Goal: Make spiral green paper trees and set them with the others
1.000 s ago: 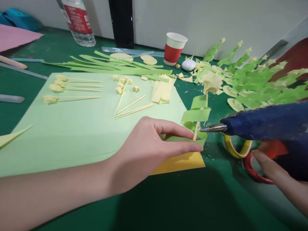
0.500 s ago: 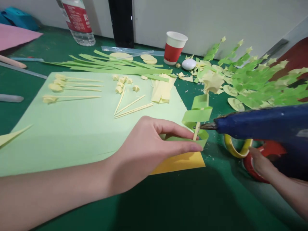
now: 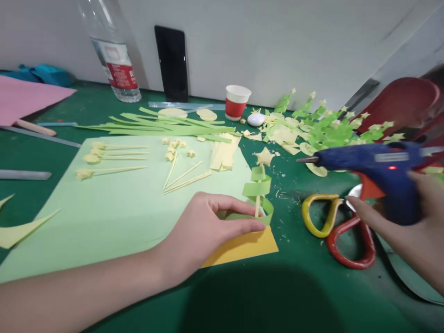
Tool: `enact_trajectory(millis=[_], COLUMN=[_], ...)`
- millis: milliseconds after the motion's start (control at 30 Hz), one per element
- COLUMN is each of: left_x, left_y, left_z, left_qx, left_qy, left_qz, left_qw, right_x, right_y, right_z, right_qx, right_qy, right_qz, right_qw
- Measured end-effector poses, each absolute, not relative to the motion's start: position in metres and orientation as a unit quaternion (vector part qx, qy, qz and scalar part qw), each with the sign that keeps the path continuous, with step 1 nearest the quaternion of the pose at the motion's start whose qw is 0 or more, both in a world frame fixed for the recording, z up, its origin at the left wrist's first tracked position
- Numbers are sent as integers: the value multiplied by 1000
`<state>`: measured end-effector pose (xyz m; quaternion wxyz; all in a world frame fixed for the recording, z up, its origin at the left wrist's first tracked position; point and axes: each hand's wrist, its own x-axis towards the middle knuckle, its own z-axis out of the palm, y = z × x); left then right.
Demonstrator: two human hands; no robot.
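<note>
My left hand (image 3: 204, 231) pinches the bottom loop of a small paper tree (image 3: 258, 189): green paper strips looped on an upright stick with a yellow star on top. It stands at the corner of a light green sheet (image 3: 114, 212) over a yellow sheet (image 3: 246, 245). My right hand (image 3: 405, 222) grips a blue glue gun (image 3: 367, 162) with a red light on. Its metal nozzle points left, clear of the tree and to its right.
Red-and-yellow scissors (image 3: 340, 231) lie under the glue gun. On the green sheet lie sticks with yellow stars (image 3: 104, 159) and yellow strips (image 3: 222, 155). Behind are green strips (image 3: 166, 125), a paper cup (image 3: 235, 101), a water bottle (image 3: 114, 60), a black phone (image 3: 172, 62), and a pile of finished trees (image 3: 329, 127).
The glue gun's nozzle was at the tree's stick and has drawn back to the right and up. The view has pulled back and up. My left hand keeps its hold.
</note>
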<state>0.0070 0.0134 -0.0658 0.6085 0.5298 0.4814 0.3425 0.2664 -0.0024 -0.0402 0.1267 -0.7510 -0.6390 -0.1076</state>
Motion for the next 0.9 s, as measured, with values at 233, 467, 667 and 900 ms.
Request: enact_trajectory(millis=[233, 467, 667, 900], left_x=[9, 15, 18, 21], left_y=[11, 5, 0, -1], left_z=[-61, -51, -42, -30], left_qx=[571, 635, 663, 638], left_qy=[497, 503, 506, 515], left_qz=[307, 286, 289, 311], left_qw=[577, 511, 471, 480], right_x=[255, 219, 189, 186], right_y=[14, 2, 11, 11], right_z=[-59, -29, -17, -2], right_qx=[-710, -492, -440, -414], right_qy=[-695, -799, -727, -697], right_qz=[-65, 104, 355, 429], right_qw=[87, 330, 390, 398])
